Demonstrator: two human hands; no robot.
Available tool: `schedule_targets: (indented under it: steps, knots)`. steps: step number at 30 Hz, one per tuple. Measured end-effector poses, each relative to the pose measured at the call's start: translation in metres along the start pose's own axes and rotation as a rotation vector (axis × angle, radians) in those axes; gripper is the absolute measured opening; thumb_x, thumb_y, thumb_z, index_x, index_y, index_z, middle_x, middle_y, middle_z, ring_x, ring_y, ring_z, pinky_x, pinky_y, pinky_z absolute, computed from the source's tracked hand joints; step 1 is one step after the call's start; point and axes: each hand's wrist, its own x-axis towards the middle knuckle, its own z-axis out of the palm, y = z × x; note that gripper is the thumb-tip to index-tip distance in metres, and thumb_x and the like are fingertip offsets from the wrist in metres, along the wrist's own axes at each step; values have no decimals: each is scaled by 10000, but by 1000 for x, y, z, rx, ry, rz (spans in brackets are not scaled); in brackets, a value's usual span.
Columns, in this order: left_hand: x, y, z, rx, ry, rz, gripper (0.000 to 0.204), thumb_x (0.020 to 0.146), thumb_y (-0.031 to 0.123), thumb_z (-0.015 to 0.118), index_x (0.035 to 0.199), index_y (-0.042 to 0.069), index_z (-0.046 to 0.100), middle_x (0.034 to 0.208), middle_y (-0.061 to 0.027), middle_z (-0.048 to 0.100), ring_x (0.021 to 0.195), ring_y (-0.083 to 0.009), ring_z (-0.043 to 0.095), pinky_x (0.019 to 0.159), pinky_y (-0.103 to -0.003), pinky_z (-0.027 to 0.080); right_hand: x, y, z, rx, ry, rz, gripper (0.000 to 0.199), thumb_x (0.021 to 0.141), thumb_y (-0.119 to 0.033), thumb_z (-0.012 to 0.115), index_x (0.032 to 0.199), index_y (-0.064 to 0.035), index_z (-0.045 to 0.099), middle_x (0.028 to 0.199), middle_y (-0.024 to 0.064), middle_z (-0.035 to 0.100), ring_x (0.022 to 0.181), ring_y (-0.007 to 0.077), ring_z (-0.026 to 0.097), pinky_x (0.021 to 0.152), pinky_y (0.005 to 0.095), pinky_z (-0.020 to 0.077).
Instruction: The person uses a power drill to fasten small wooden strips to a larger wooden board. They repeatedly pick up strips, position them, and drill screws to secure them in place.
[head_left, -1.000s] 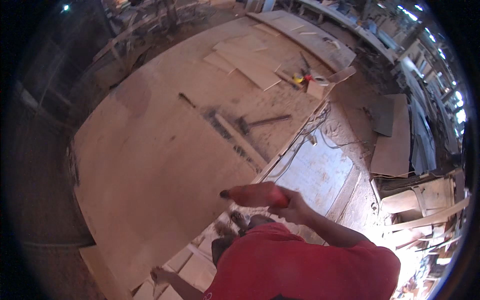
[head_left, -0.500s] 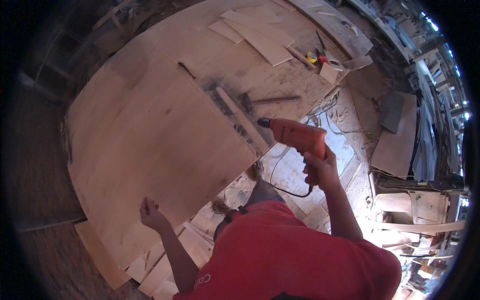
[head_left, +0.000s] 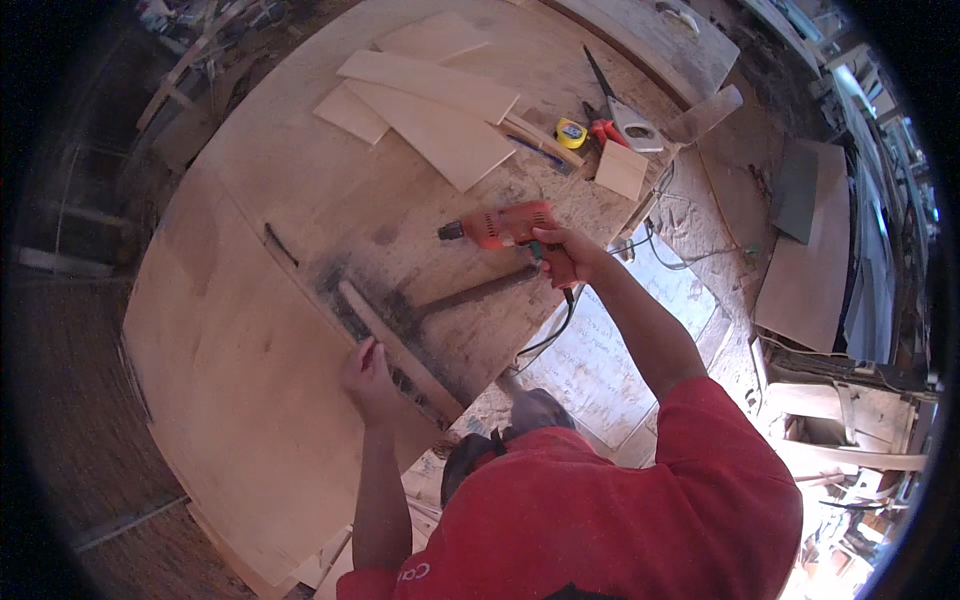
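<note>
At the left of the desk (head_left: 345, 212), a broad pale plywood sheet (head_left: 235, 380) covers much of the surface, its right-hand edge running diagonally toward the person. Near the upper part of that edge lies a short, dark, slender piece (head_left: 281, 245). Over the sheet's edge is the person's left grip (head_left: 372, 388), its fingers bent inward near the thumb; how far it is closed, and whether it has hold of anything small, cannot be told. Just to its right, a narrow wooden strip (head_left: 400, 350) lies slantwise amid dark dust. Farther up, thin flat boards (head_left: 430, 125) overlap one another. Right of the strip, a hammer (head_left: 480, 291) lies with its handle pointing up and to the right.

Above that handle, the red corded drill (head_left: 510, 226) is held raised with its dark chuck pointing left. The right grip (head_left: 572, 254) is wrapped around the drill's handle, and a black cord (head_left: 562, 330) hangs from the handle's base. Beyond, a blue pen (head_left: 537, 152) lies beside a yellow tape measure (head_left: 571, 133), with red-handled pliers (head_left: 604, 131) and a small square wooden piece (head_left: 621, 170) farther right.
</note>
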Motion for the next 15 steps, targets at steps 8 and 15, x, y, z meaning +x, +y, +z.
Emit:
schedule_targets:
  steps: [8, 15]
  knots:
    - [79, 22, 138, 101, -262, 191, 209, 927, 168, 738, 1090, 37, 740, 992, -162, 672, 948, -317, 677, 831, -404, 547, 13, -58, -36, -1287, 483, -146, 544, 845, -488, 808, 1177, -65, 728, 987, 110, 749, 765, 267, 721, 772, 427, 593]
    - [64, 39, 119, 249, -11, 344, 411, 841, 273, 823, 1159, 41, 704, 1107, -166, 670, 1087, -372, 625, 906, -472, 516, 100, -172, 22, -1476, 630, -1070, 683, 787, -516, 849, 1262, -60, 667, 1259, 242, 666, 1191, 435, 619, 1010, 488, 502]
